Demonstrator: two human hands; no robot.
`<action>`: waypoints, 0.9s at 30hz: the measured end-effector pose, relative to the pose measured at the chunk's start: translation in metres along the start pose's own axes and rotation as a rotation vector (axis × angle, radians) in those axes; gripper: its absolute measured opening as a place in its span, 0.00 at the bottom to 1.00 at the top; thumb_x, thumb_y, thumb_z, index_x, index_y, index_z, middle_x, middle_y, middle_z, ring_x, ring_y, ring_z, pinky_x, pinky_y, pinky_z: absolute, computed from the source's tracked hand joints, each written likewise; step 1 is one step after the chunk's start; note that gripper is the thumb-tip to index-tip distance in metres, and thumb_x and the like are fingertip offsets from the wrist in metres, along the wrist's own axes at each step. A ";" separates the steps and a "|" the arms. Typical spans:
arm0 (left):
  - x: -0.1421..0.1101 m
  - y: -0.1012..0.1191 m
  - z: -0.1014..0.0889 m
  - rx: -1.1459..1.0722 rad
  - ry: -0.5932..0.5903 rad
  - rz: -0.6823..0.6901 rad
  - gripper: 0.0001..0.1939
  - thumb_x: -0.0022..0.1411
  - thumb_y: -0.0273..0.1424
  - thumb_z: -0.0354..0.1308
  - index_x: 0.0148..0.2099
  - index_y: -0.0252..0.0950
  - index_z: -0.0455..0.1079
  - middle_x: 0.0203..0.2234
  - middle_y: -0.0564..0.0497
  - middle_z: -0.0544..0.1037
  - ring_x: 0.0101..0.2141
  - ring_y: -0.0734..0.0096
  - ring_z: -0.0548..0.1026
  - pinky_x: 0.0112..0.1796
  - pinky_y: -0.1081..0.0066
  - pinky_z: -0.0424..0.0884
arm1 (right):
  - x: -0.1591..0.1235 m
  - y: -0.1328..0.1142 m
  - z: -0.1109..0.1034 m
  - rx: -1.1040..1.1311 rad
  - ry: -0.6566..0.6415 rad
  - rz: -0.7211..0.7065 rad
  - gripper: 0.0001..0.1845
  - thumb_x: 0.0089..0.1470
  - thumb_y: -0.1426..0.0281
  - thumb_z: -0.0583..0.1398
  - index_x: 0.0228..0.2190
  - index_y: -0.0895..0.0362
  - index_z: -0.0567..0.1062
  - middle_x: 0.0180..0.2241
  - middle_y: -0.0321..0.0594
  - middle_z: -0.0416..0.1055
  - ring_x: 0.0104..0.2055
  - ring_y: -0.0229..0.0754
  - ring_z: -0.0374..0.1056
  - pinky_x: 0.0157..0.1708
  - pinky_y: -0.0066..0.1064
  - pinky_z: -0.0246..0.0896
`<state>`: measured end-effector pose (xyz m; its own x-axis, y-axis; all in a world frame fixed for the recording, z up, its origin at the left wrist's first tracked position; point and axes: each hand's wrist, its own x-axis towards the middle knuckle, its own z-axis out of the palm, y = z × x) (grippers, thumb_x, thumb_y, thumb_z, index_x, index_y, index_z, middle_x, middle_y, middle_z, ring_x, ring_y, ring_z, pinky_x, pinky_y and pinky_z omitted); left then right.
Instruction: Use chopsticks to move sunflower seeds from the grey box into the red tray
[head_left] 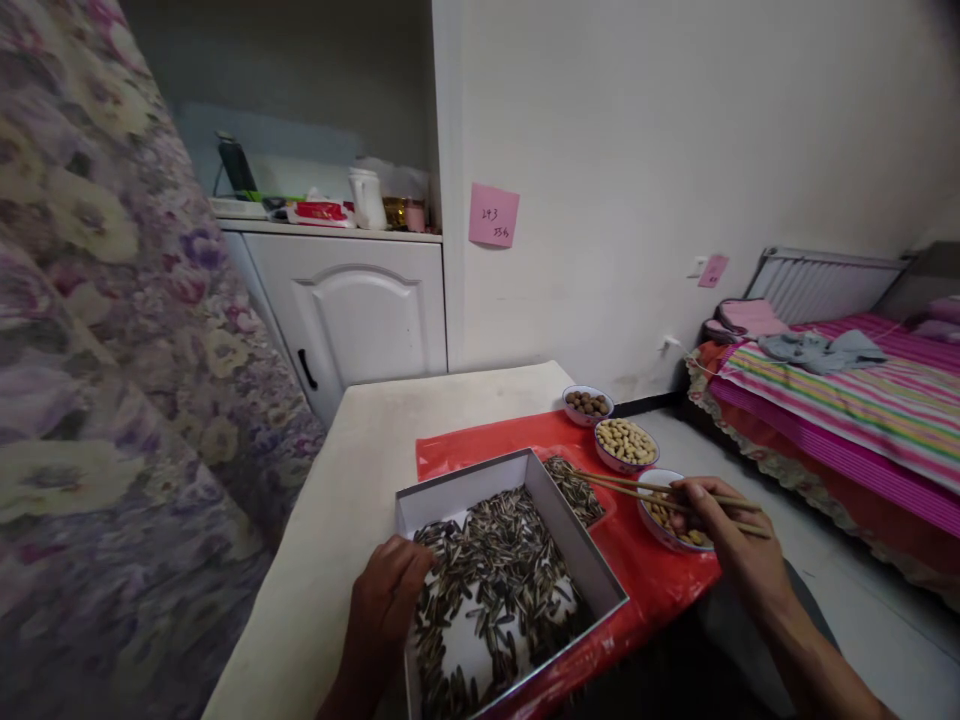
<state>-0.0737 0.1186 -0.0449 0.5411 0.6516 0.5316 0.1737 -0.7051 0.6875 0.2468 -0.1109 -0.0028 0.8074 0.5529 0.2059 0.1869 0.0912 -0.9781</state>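
Observation:
My right hand (724,525) is closed around a pair of chopsticks (626,486). Their tips reach left to a pile of striped sunflower seeds (574,490) on the red plastic sheet; whether they pinch a seed is too small to tell. My left hand (386,600) curls its fingers over the left wall of a shallow white box (581,572). More sunflower seeds (502,560) are spread across the box's floor, with white patches showing between them. Beneath my right hand stands a bowl of light-coloured nuts (667,518), partly hidden by the fingers.
Behind it are a bowl of peanuts (626,443) and a bowl of round brown nuts (587,404). The red plastic sheet (480,438) covers part of the cream table (315,540). A floral curtain (135,400) hangs left, a bed (840,400) stands right, a white cabinet (360,310) behind.

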 end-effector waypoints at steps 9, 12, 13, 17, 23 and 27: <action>0.001 -0.005 0.000 0.012 0.002 0.008 0.17 0.68 0.36 0.47 0.31 0.38 0.71 0.23 0.53 0.70 0.28 0.69 0.69 0.32 0.71 0.65 | -0.005 -0.010 -0.001 -0.056 -0.002 -0.061 0.16 0.55 0.55 0.63 0.35 0.56 0.77 0.23 0.38 0.75 0.25 0.41 0.71 0.26 0.28 0.67; 0.000 -0.004 0.000 0.012 -0.009 -0.003 0.18 0.68 0.36 0.46 0.30 0.38 0.70 0.22 0.53 0.70 0.28 0.69 0.69 0.33 0.71 0.65 | -0.011 -0.017 0.018 -0.036 -0.092 -0.084 0.15 0.58 0.56 0.60 0.36 0.55 0.76 0.21 0.36 0.74 0.24 0.40 0.70 0.27 0.29 0.66; 0.000 -0.003 0.000 0.012 -0.009 -0.010 0.18 0.68 0.36 0.46 0.29 0.38 0.70 0.22 0.53 0.70 0.28 0.69 0.69 0.33 0.70 0.65 | -0.013 -0.019 0.027 -0.049 -0.139 -0.089 0.15 0.59 0.56 0.60 0.36 0.55 0.76 0.21 0.36 0.74 0.24 0.41 0.70 0.28 0.29 0.66; -0.002 -0.002 0.002 0.007 0.001 -0.037 0.17 0.68 0.37 0.46 0.30 0.38 0.70 0.23 0.53 0.70 0.29 0.69 0.69 0.34 0.70 0.64 | -0.020 -0.017 0.068 -0.145 -0.355 -0.080 0.18 0.59 0.54 0.58 0.31 0.56 0.76 0.22 0.37 0.74 0.23 0.41 0.71 0.26 0.29 0.66; -0.003 -0.005 0.005 -0.022 0.028 0.010 0.17 0.68 0.36 0.46 0.29 0.38 0.70 0.22 0.53 0.70 0.27 0.70 0.68 0.33 0.69 0.63 | -0.025 -0.005 0.104 -0.257 -0.493 -0.130 0.18 0.61 0.56 0.56 0.31 0.57 0.76 0.20 0.36 0.73 0.23 0.40 0.70 0.24 0.28 0.63; -0.003 -0.001 0.003 -0.020 0.003 -0.013 0.17 0.69 0.35 0.46 0.29 0.37 0.69 0.22 0.53 0.68 0.28 0.70 0.68 0.33 0.69 0.62 | -0.027 -0.004 0.107 -0.307 -0.505 -0.161 0.17 0.62 0.58 0.56 0.31 0.57 0.76 0.20 0.35 0.72 0.23 0.40 0.70 0.24 0.28 0.61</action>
<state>-0.0730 0.1164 -0.0488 0.5367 0.6617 0.5235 0.1645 -0.6906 0.7043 0.1644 -0.0371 -0.0079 0.4049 0.8830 0.2376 0.4983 0.0048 -0.8670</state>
